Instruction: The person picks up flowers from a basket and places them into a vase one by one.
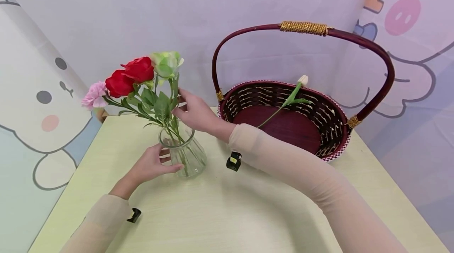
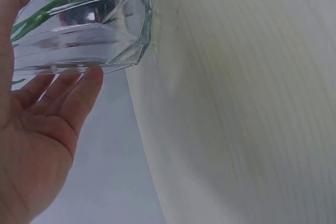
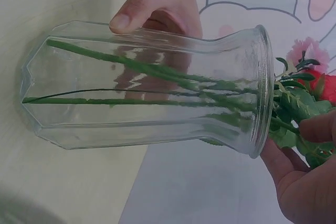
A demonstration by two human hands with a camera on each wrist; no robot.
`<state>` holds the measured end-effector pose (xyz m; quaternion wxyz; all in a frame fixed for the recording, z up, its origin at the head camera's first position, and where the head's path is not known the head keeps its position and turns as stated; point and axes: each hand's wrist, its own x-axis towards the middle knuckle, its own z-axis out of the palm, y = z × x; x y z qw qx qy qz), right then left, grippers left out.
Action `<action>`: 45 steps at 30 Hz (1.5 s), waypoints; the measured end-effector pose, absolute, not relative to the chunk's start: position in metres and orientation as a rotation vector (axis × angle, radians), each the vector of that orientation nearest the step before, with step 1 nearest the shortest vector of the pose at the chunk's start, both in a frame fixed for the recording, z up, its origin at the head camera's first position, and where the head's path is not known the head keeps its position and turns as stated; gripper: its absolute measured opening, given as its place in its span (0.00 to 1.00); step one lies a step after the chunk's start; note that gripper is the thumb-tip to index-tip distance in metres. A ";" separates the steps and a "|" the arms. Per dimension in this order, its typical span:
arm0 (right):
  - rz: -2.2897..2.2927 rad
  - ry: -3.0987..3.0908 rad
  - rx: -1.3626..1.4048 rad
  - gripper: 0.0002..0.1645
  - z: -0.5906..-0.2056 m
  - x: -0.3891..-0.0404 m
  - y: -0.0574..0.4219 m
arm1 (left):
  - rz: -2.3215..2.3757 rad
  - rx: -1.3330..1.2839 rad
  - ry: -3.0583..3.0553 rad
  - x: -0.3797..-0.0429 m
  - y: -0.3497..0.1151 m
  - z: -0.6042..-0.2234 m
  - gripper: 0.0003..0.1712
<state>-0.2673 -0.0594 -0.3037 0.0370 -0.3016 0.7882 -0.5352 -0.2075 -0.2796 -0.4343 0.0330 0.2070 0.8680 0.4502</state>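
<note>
A clear glass vase (image 1: 193,156) stands on the table, with green stems (image 3: 157,101) inside reaching toward its base. My left hand (image 1: 150,164) holds the vase from the left, its thumb and fingers on opposite sides of the glass; the left wrist view shows this hand (image 2: 47,124) too. Above the rim lean a pink carnation (image 1: 95,95), red roses (image 1: 139,69) and a pale green flower (image 1: 167,64). My right hand (image 1: 198,113) pinches the green flower's stem among the leaves, just over the rim; leaves partly hide its fingertips.
A dark red woven basket (image 1: 276,127) with a tall arched handle (image 1: 384,64) stands right of the vase. One white tulip (image 1: 302,80) lies in it, its head on the back rim. A patterned curtain (image 1: 198,12) hangs behind the table (image 1: 198,217).
</note>
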 end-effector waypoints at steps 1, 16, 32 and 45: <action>-1.639 2.418 -0.927 0.37 -0.303 -0.267 -0.059 | 1.382 0.636 2.673 -0.207 -0.280 -0.434 0.38; -1.511 2.375 -0.909 0.39 -0.297 -0.273 -0.048 | 1.378 0.631 2.680 -0.203 -0.282 -0.430 0.40; -1.421 2.347 -0.741 0.38 -0.288 -0.299 0.005 | 1.401 0.636 2.653 -0.207 -0.276 -0.433 0.41; -1.774 2.081 -0.313 0.37 -0.304 -0.340 0.085 | 1.388 0.621 2.651 -0.206 -0.277 -0.435 0.40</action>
